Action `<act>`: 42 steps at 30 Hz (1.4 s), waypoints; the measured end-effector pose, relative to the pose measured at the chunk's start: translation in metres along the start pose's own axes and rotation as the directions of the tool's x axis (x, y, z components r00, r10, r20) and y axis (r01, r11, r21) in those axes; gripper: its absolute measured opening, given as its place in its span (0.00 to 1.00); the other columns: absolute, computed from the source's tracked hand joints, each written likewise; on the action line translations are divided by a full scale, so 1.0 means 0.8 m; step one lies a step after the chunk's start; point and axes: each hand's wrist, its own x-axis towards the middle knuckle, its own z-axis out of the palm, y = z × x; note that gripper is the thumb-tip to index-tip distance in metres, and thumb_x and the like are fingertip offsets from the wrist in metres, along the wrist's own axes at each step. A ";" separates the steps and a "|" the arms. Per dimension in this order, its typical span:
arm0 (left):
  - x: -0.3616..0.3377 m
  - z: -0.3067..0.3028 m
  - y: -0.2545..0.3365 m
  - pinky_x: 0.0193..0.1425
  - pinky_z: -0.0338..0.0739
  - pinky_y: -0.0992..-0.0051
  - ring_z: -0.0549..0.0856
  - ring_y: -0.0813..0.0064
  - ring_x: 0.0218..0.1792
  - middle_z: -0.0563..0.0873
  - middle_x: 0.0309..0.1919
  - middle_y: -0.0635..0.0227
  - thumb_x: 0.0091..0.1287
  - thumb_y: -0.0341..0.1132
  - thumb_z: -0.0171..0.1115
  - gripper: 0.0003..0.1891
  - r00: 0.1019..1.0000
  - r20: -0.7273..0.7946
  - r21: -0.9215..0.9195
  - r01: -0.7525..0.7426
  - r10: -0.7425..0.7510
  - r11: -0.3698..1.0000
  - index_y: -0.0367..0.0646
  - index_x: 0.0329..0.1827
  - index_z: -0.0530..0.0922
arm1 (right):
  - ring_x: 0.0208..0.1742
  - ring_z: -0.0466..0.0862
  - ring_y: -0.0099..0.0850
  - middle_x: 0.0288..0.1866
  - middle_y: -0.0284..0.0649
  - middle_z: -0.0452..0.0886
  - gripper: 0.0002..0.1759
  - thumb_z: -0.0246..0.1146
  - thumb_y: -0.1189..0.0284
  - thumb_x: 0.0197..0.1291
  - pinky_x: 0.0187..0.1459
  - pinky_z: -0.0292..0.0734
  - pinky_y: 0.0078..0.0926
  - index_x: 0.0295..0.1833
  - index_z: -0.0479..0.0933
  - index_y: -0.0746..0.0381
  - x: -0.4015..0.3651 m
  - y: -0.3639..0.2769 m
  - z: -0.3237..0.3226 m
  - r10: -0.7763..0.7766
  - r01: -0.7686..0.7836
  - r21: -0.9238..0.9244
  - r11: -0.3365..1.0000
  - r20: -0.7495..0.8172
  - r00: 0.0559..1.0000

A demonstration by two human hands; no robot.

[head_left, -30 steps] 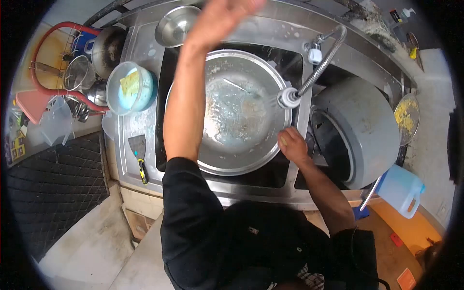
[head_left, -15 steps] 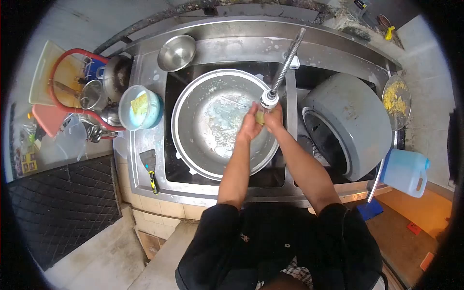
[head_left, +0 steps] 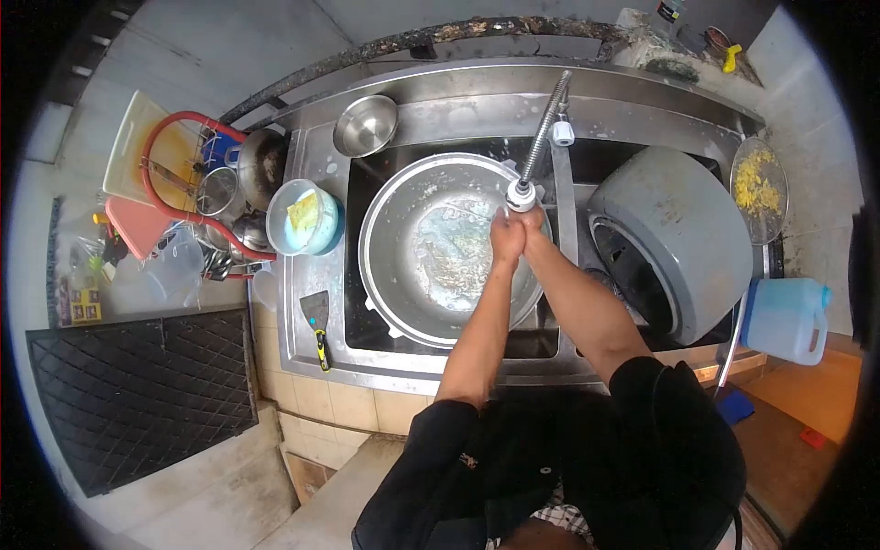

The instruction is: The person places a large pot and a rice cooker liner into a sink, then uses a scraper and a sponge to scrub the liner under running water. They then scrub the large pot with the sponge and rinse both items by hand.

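Both hands are pressed together under the white spout head of the flexible metal tap (head_left: pixel 521 192), above the right side of a large round metal pot (head_left: pixel 389 240). My left hand (head_left: pixel 506 238) is closed against my right hand (head_left: pixel 531 225), its fingers pointing up towards the spout. Whatever lies between the palms is hidden. Cloudy, soapy-looking water with small bits covers the pot's bottom. To the left, a clear round tub (head_left: pixel 280 227) holds bluish liquid and a yellow sponge (head_left: pixel 303 213). A scraper (head_left: pixel 315 319) with a black and yellow handle lies on the steel counter.
A big grey pot (head_left: pixel 687 238) lies tipped in the right basin. A steel bowl (head_left: pixel 366 126) stands on the back ledge. At right are a strainer (head_left: pixel 759 188) with yellow bits and a blue jug (head_left: pixel 785 321). A red-rimmed rack (head_left: pixel 148 160) holds pans at left.
My hands have come closer together under the spout. A small yellow-green piece seen between them earlier is now hidden. The whole view has shifted, with things appearing further right and slightly lower.
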 end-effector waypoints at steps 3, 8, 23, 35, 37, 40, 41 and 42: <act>0.033 -0.029 -0.011 0.52 0.77 0.65 0.84 0.60 0.46 0.84 0.46 0.48 0.65 0.33 0.52 0.20 0.973 0.231 0.101 -0.047 0.023 0.994 0.28 0.55 0.77 | 0.49 0.80 0.34 0.47 0.42 0.82 0.21 0.52 0.58 0.71 0.49 0.76 0.34 0.51 0.77 0.64 -0.021 0.018 0.001 0.032 -0.045 0.149 0.988 0.087 0.996; 0.015 -0.030 0.048 0.46 0.80 0.71 0.84 0.70 0.43 0.84 0.46 0.60 0.75 0.45 0.45 0.21 0.880 0.263 -0.332 0.468 -0.396 0.819 0.37 0.56 0.78 | 0.51 0.79 0.38 0.49 0.44 0.81 0.19 0.51 0.60 0.70 0.51 0.75 0.36 0.53 0.75 0.64 -0.032 0.077 0.055 -0.261 0.269 0.068 0.961 -0.108 0.959; -0.040 -0.029 0.172 0.60 0.73 0.67 0.83 0.64 0.55 0.85 0.52 0.57 0.69 0.36 0.60 0.20 0.851 0.305 0.243 -0.504 0.428 0.829 0.39 0.62 0.74 | 0.49 0.79 0.55 0.47 0.58 0.77 0.16 0.55 0.65 0.69 0.51 0.74 0.45 0.51 0.67 0.68 -0.096 -0.092 -0.148 -0.306 0.363 -0.497 0.788 0.195 0.932; -0.109 0.275 0.164 0.69 0.65 0.63 0.74 0.49 0.64 0.73 0.64 0.41 0.71 0.40 0.55 0.28 0.707 0.300 0.099 -0.691 0.641 0.716 0.29 0.68 0.64 | 0.48 0.75 0.52 0.45 0.50 0.76 0.09 0.58 0.74 0.59 0.52 0.70 0.48 0.44 0.76 0.65 -0.036 -0.204 -0.434 -0.763 0.820 -0.572 -0.004 0.532 0.367; -0.130 0.243 0.127 0.69 0.66 0.63 0.75 0.49 0.63 0.74 0.62 0.40 0.70 0.43 0.58 0.31 0.775 0.150 0.303 -0.627 0.613 0.718 0.25 0.67 0.64 | 0.45 0.75 0.53 0.44 0.50 0.76 0.10 0.57 0.72 0.61 0.50 0.72 0.47 0.44 0.76 0.66 -0.037 -0.202 -0.437 -0.687 0.939 -0.340 -0.057 0.696 0.210; -0.181 0.227 0.105 0.67 0.68 0.63 0.77 0.52 0.60 0.77 0.59 0.42 0.66 0.48 0.64 0.37 0.976 0.059 0.067 -0.213 0.209 0.975 0.20 0.64 0.65 | 0.47 0.75 0.52 0.44 0.49 0.76 0.08 0.58 0.71 0.61 0.52 0.72 0.44 0.40 0.78 0.64 -0.037 -0.237 -0.435 -0.635 0.893 -0.449 -0.042 0.702 0.323; -0.197 0.223 0.104 0.65 0.70 0.63 0.78 0.56 0.59 0.79 0.57 0.45 0.64 0.51 0.67 0.40 0.956 0.257 -0.324 0.226 -0.144 0.919 0.19 0.62 0.67 | 0.48 0.75 0.51 0.45 0.49 0.77 0.07 0.59 0.71 0.61 0.53 0.71 0.43 0.39 0.78 0.63 -0.024 -0.243 -0.427 -0.649 0.840 -0.534 -0.100 0.675 0.352; -0.204 0.226 0.109 0.65 0.70 0.63 0.78 0.56 0.59 0.79 0.57 0.45 0.64 0.51 0.67 0.40 0.957 0.239 -0.336 0.239 -0.163 0.911 0.19 0.62 0.67 | 0.50 0.75 0.49 0.46 0.48 0.77 0.06 0.60 0.71 0.60 0.53 0.71 0.43 0.37 0.79 0.62 -0.018 -0.247 -0.417 -0.671 0.775 -0.611 -0.160 0.643 0.368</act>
